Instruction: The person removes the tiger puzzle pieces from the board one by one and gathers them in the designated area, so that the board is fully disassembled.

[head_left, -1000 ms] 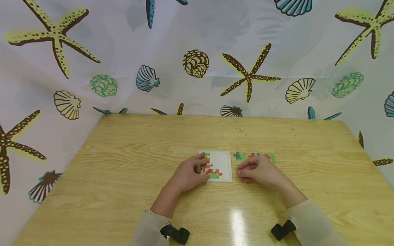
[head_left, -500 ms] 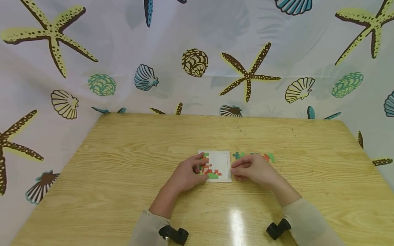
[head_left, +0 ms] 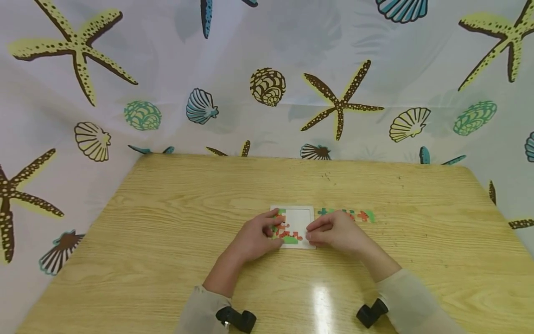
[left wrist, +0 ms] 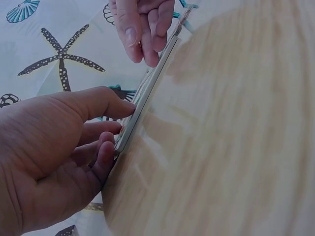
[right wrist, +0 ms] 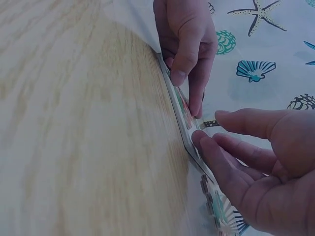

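A square white puzzle tray lies on the table, its left column and part of its bottom row filled with green and red jigsaw pieces. My left hand holds the tray by its left side, fingers at the far part and thumb at the near part. My right hand hovers over the tray's right border, thumb and fingers bent close together and fingertips right at the rim in the right wrist view. I cannot tell whether a piece sits between those fingertips.
Loose jigsaw pieces lie in a row just right of the tray, partly covered by my right hand. The wooden table ends at a white cloth printed with starfish and shells.
My right hand has moved left from beside the loose pieces to over the tray's right border. The left hand stays at the tray's left side.
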Motion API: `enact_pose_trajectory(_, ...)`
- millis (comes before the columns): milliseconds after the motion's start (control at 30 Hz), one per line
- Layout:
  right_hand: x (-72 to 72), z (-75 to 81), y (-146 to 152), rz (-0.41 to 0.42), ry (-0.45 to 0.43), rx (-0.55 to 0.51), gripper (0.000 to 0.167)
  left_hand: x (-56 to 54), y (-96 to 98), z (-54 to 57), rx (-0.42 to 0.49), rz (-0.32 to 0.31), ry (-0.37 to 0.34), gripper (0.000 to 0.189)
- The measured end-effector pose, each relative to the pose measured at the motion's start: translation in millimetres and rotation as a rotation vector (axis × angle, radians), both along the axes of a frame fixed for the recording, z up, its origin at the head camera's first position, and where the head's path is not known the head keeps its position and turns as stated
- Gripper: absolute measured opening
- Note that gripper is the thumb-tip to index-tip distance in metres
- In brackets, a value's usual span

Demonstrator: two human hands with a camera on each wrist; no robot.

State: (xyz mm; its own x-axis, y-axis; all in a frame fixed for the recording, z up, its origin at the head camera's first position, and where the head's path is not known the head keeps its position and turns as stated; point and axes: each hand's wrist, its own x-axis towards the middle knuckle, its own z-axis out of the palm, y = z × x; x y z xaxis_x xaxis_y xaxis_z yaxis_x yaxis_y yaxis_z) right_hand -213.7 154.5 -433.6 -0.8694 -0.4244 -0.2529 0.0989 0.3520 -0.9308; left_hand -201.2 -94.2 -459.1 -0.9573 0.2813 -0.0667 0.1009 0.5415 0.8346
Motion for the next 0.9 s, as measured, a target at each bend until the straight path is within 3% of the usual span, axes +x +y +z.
enact_pose_trajectory(467,-0.1,-1.5,-10.0,0.044,0.018,0.012,0.023,-2.2,-8.5,-0.5,0.032,-0.030,-0.022,0.053)
enact_pose_trajectory(767,-2.1,-8.4,-2.4,0.061,-0.025,0.005,0.035,-1.4,-5.5,0.6,0.018,-0.015,-0.039,0.053)
enact_pose_trajectory(900,-3.4,-9.5,-1.3,0.044,-0.092,-0.051,0.042,-1.3,-5.0,0.9,0.005,-0.008,-0.036,0.051)
